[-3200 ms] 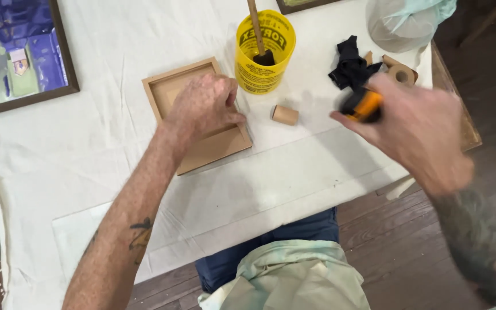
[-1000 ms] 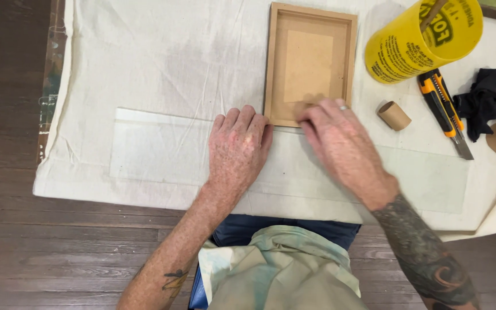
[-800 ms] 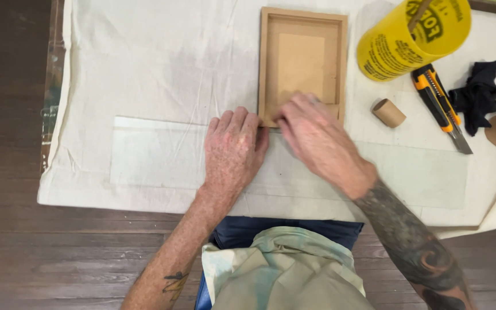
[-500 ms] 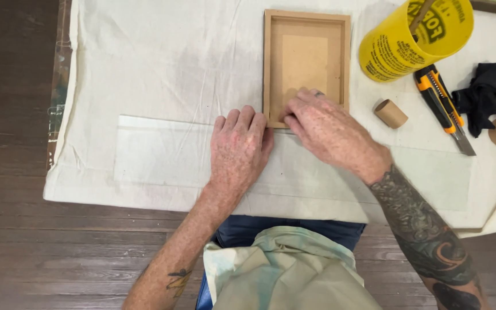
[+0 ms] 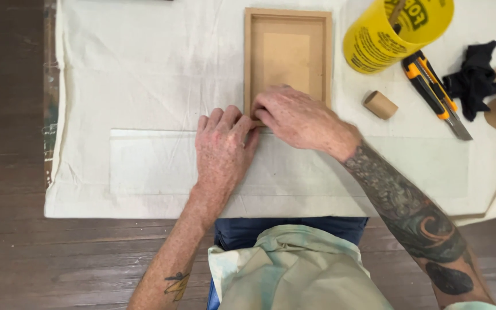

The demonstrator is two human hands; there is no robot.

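The shallow wooden frame (image 5: 287, 57) lies back-side up on the cloth-covered bench (image 5: 144, 74), its long axis running near to far, with a paler backing board (image 5: 286, 62) set inside its raised rim. Its near short edge sits right at both hands, so the frame lies just beyond the fingertips, toward the far side. The right hand (image 5: 299, 117) reaches in from the right and rests over the near end of the frame, fingers curled and bunched at the near left corner; whether they pinch anything there cannot be told. The left hand (image 5: 222, 146) lies flat on the cloth just left of that corner, fingers held together, their tips touching the frame's near edge and the right hand's fingers. Both hands are equally close to that corner.

To the right of the frame stands a yellow tub (image 5: 394, 26) with a stick in it. Near it lie an orange-and-black utility knife (image 5: 434, 95), a short cardboard tube (image 5: 380, 105), and a crumpled black rag (image 5: 475, 77), all well apart from the hands.
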